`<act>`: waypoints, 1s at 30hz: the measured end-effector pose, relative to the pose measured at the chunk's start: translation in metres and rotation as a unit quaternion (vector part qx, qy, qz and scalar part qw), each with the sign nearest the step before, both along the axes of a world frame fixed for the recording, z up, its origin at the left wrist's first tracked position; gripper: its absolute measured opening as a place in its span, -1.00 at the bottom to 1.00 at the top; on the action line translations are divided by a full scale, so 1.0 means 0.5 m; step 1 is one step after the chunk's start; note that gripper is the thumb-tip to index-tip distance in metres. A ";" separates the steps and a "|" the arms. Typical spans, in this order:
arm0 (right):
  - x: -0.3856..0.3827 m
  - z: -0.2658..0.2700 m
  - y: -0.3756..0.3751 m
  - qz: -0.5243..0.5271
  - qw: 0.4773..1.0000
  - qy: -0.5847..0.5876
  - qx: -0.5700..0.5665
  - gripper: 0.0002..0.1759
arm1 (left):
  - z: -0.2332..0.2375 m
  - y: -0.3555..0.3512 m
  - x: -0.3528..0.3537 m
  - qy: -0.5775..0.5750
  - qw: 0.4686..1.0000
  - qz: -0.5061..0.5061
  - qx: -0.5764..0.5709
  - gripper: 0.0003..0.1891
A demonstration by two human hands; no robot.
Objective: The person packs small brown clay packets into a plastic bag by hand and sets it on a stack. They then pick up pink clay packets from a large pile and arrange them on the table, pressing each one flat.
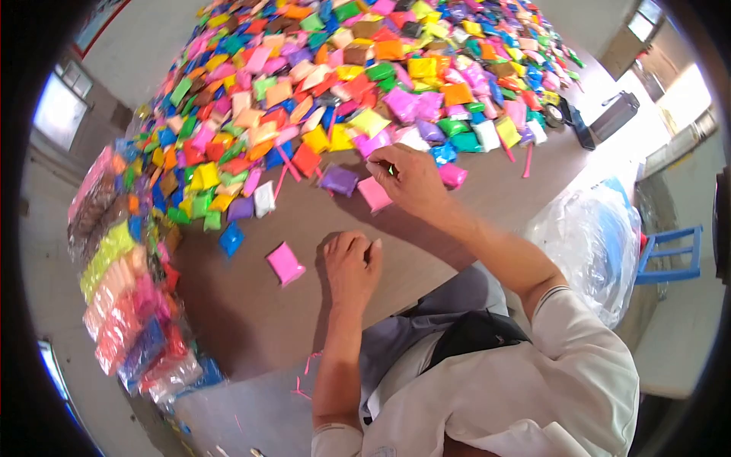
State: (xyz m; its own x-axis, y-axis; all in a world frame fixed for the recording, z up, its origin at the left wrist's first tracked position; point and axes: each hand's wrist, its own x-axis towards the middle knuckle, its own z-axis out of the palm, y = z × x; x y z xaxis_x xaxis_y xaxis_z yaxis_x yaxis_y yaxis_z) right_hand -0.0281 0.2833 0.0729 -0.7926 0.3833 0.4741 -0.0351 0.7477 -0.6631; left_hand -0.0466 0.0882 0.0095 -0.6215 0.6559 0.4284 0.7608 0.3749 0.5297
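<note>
My left hand rests on the brown table with its fingers curled in; whether it holds anything is hidden. A pink packet lies to its left. Over the near edge of the packet pile, my right hand has its thumb and fingers bent into a ring; what may be between the tips is too small to name. Beside and partly beneath it lies another pink packet, with a purple packet to the left. A blue packet is farther left.
A big heap of coloured packets covers the table's far side. Clear bags of packets line the left edge. At the right are a black case, a tape roll, a large plastic bag and a blue stool.
</note>
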 end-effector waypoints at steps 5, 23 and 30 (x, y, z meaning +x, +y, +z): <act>-0.041 0.030 -0.177 0.225 0.971 -0.029 0.071 -0.58 | -0.021 0.034 0.038 -0.198 0.956 0.071 0.205 -0.85; -0.143 -0.007 -0.186 0.333 0.830 -0.375 -0.243 -0.40 | -0.016 -0.011 0.004 -0.060 0.998 0.011 0.013 -0.80; -0.147 0.000 -0.204 0.304 0.870 -0.370 -0.121 -0.41 | -0.009 -0.015 0.003 -0.081 0.997 0.011 0.011 -0.72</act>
State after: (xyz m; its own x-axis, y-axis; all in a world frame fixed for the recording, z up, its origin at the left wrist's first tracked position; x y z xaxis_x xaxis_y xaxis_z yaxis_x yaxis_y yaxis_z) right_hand -0.1015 0.1812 0.0727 -0.9376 -0.1954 -0.2876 0.1277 0.5758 -0.8076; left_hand -0.0449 0.0808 0.0050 -0.6971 0.6332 0.3363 0.6572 0.3768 0.6528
